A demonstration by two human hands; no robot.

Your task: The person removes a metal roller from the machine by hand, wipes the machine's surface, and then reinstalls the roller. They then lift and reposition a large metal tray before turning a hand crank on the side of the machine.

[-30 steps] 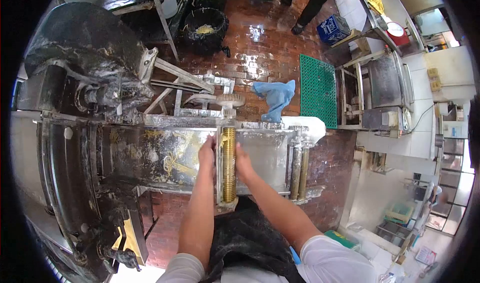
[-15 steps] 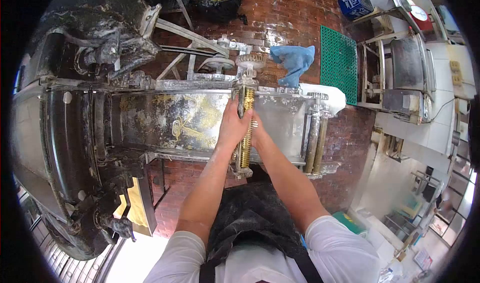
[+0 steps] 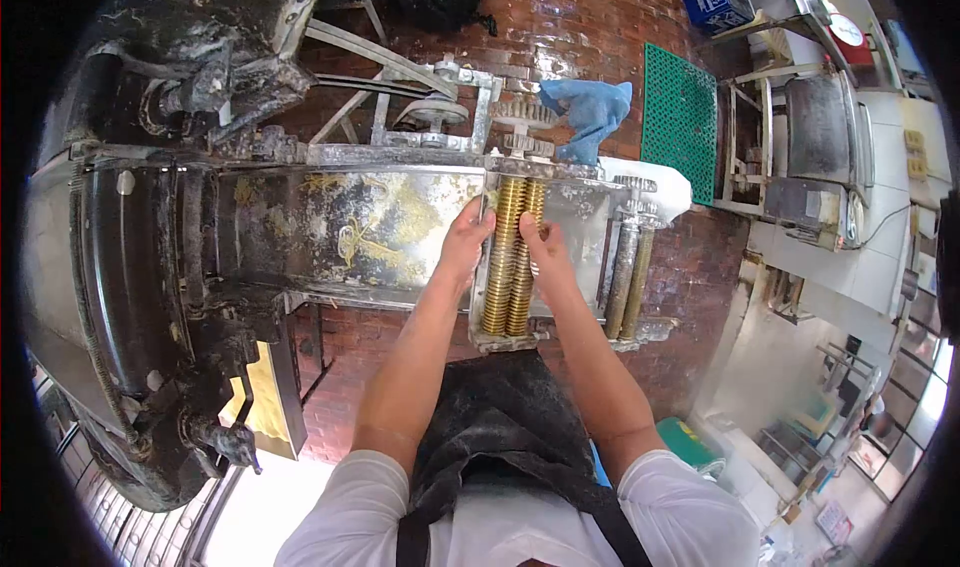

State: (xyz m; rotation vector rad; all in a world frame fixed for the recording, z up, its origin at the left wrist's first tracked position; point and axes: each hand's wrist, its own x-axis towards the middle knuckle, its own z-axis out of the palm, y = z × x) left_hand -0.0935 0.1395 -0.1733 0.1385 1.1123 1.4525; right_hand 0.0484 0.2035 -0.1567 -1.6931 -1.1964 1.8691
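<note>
A metal-framed cutting roller unit (image 3: 512,277) with a pair of brass-coloured grooved rollers sits across the machine's steel bed (image 3: 455,197), its rollers facing up. My left hand (image 3: 465,243) grips the left side of its frame, fingertips near the upper half. On the other side, my right hand (image 3: 547,254) is closed round the right side, its thumb by the rollers and its other fingers partly hidden. Toothed gears (image 3: 524,113) stick out from the unit's far end. A blue cloth (image 3: 592,117) hangs beside these gears.
Another roller pair (image 3: 628,277) is fixed at the bed's right end. A large dark drum machine (image 3: 140,277) stands at left. A green perforated mat (image 3: 680,122) lies on the brick floor (image 3: 560,27), near a blue box (image 3: 718,5).
My hands have turned the roller unit from its narrow side, with one roller showing, to both rollers facing up. It has also shifted slightly right, and my hands now sit farther apart.
</note>
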